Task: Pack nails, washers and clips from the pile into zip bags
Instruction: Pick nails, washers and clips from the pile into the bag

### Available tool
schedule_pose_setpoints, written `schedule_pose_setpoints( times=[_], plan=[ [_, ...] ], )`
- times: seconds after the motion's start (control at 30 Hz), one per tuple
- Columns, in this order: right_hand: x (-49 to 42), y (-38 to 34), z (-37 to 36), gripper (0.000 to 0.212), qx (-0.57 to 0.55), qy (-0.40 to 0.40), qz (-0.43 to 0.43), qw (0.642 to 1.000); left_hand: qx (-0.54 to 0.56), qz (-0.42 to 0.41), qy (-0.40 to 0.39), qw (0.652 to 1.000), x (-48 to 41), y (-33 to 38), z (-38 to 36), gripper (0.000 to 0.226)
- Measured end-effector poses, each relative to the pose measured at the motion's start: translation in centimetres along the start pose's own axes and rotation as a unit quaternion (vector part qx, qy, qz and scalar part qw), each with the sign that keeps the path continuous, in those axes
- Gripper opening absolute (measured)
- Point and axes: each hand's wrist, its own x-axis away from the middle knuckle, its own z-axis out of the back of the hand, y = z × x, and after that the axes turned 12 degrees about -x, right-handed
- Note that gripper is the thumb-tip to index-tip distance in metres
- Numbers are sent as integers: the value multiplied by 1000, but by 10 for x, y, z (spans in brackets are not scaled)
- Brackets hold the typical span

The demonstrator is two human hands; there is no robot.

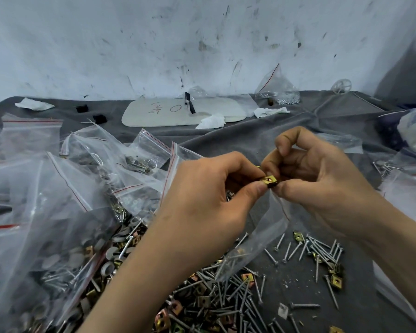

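Pinching a clip [269,181] in the left hand [216,195], thumb and forefinger closed on it, right at the fingertips of the right hand [322,186]. Gripping a bag [257,243] by its mouth with the right, fingers curled on the rim, so as to let it hang below both hands for the clip; apparently the drop-in step. Just under the hands, on the table [298,280], the pile [226,299], kept within reach. Left of the left hand, full bags [87,169], set aside.
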Motion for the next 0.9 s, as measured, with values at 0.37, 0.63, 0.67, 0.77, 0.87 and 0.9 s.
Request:
schedule_pose_setpoints(
  times=[0.37,0.63,0.67,0.77,0.87,0.9],
  plan=[
    [-4,-1,-3,37,28,-12,16,999,-13,14,-6,1000,-3,-8,8,9],
    [-4,26,13,16,125,199,29,972,-185,126,-180,958,-9,-35,0,62],
    [0,33,11,10,130,221,24,966,-185,120,-210,953,-8,-36,-1,76],
    [4,53,2,10,55,279,15,959,-124,83,-305,941,2,-24,-5,124],
    [-6,59,-9,12,-11,339,22,941,-161,24,-347,924,9,-8,-26,107],
    [-10,58,-12,12,-16,346,31,938,-149,25,-301,941,7,-6,-27,77]
  ],
)
